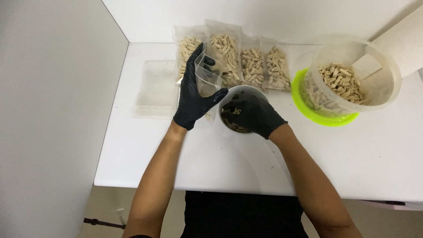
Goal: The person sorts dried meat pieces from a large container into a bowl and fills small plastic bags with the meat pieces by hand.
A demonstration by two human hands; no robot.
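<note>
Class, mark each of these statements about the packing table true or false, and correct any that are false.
1. The left hand holds up an empty clear pouch. True.
2. The right hand reaches into the large tub with the green base. False: it is in the small white cup; the large tub stands apart to the right.
3. Both hands wear black gloves. True.
4. The filled pouches lie at the table's near edge. False: they lie in a row by the back wall.
5. A stack of empty pouches lies to the left. True.
</note>
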